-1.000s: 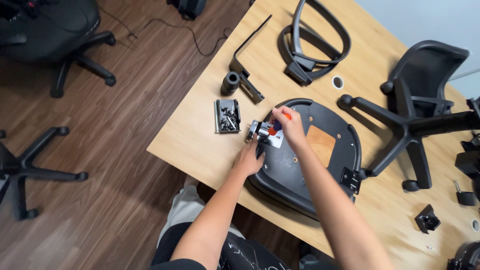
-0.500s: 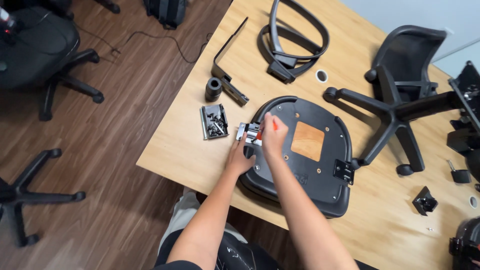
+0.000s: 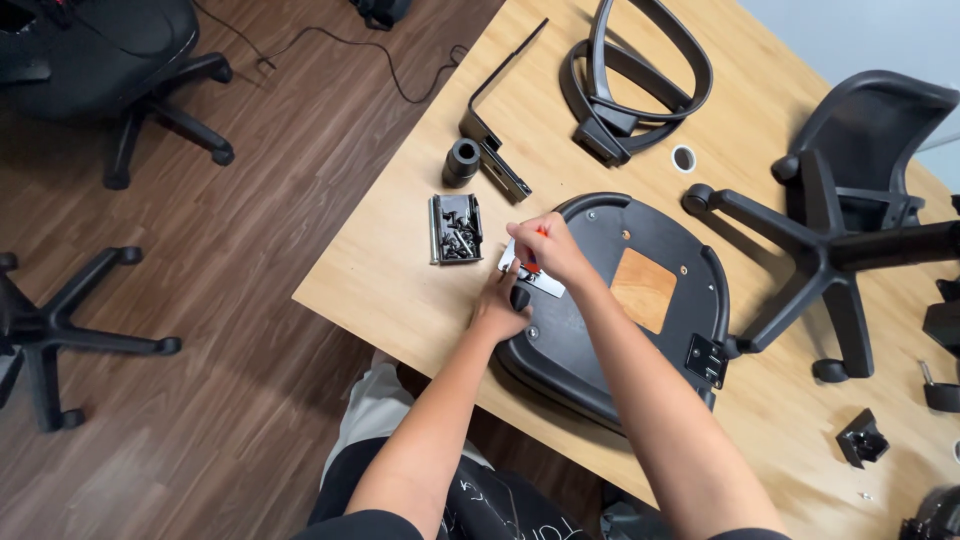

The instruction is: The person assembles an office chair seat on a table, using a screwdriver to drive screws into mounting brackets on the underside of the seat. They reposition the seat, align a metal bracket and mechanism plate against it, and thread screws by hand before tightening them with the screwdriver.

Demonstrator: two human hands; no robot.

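Black seat pan lies upside down at the table's near edge. Our left hand presses closed on its left rim; our right hand pinches a small white bracket just beyond. Left sits a tray of screws; farther right, a chair base.

1. Right hand: was over the seat pan near the wood patch, fingers on the orange-tipped tool. Now pulled back to the pan's rim, covering the white packet.
2. Left hand: slid slightly along the rim, now pressed just below the packet.
3. Tool: orange tip was clearly exposed; now mostly hidden under the right fingers.
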